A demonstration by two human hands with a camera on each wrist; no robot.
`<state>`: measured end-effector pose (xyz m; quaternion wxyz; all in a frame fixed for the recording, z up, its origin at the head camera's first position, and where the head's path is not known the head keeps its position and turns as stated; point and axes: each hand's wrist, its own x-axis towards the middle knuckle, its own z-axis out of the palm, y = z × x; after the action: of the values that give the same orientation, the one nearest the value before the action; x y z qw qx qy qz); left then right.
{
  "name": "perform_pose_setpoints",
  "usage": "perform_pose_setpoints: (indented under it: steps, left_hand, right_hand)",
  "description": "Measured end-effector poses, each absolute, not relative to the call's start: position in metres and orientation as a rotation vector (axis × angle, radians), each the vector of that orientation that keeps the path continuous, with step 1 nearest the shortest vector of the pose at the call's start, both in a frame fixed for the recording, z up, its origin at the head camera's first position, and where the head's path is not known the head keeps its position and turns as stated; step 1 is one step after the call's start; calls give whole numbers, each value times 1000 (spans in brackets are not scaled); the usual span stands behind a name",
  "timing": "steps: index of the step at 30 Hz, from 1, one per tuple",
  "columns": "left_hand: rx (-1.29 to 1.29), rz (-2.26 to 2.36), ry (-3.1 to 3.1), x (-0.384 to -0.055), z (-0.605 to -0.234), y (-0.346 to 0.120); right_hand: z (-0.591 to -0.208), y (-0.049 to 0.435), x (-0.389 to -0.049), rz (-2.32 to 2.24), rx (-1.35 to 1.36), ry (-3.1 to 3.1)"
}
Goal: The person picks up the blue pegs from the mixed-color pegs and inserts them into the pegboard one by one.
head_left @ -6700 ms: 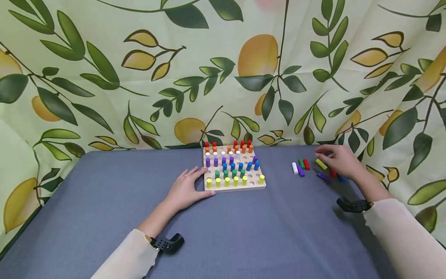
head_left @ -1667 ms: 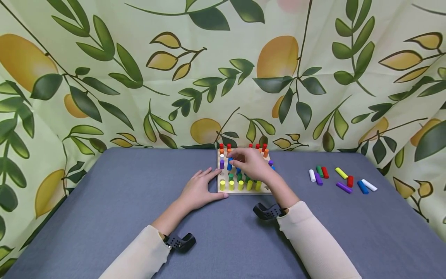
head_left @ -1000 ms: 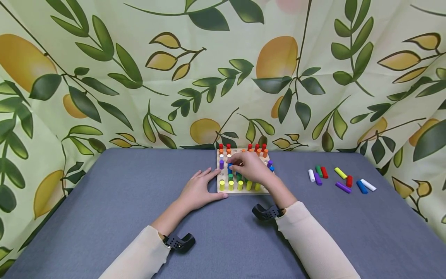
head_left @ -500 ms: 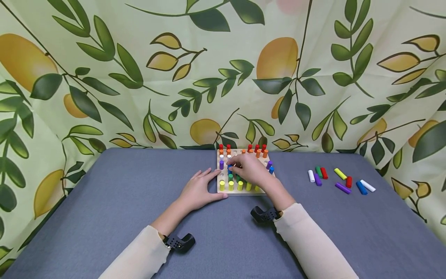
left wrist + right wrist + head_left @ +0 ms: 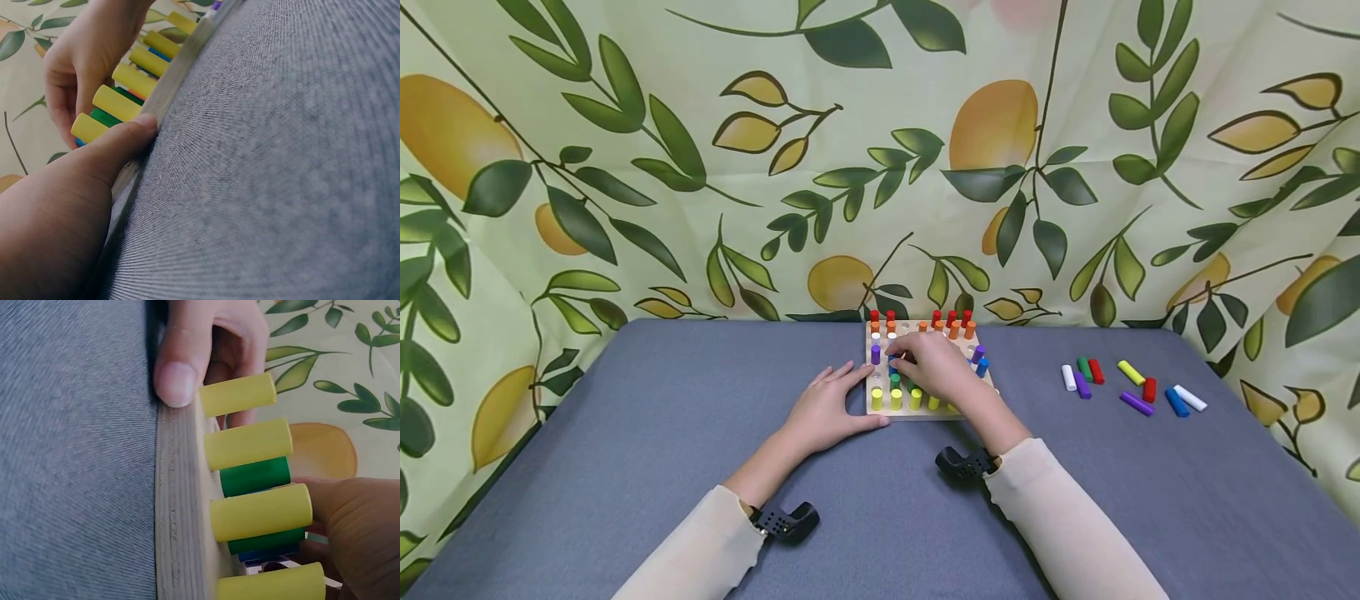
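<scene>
A pale wooden pegboard [image 5: 917,417] lies near the table's back edge, with coloured pegs upright in rows. My left hand [image 5: 823,410] holds its front left corner. In the right wrist view, the left thumb [image 5: 178,384] presses the front edge while the fingers curve behind. Over the middle of the board, my right hand [image 5: 936,360] pinches a blue peg [image 5: 892,365] that stands low in the second column from the left. Beneath that hand, several pegs are hidden. Yellow pegs [image 5: 249,444] fill most of the front row, with green pegs [image 5: 256,477] behind.
Loose pegs lie right of the board: white [image 5: 1068,378], purple [image 5: 1082,385], green [image 5: 1085,369], red [image 5: 1096,372], yellow [image 5: 1131,372] and blue [image 5: 1177,403] among them. A grey cloth [image 5: 700,417] covers the table. A patterned curtain [image 5: 865,200] hangs close behind.
My right hand has come from the loose pegs to the board with a blue peg, which has sunk lower into the board. The left hand keeps its place at the corner.
</scene>
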<state>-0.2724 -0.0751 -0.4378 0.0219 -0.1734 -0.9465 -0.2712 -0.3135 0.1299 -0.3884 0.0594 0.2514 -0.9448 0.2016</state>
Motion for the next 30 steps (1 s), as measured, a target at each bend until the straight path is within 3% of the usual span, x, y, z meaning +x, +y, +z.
perform_pose_setpoints:
  steps: [30]
  left_hand:
    - [-519, -857, -2941, -272, -437, -74]
  right_hand:
    - [-366, 156, -299, 764, 808, -2893]
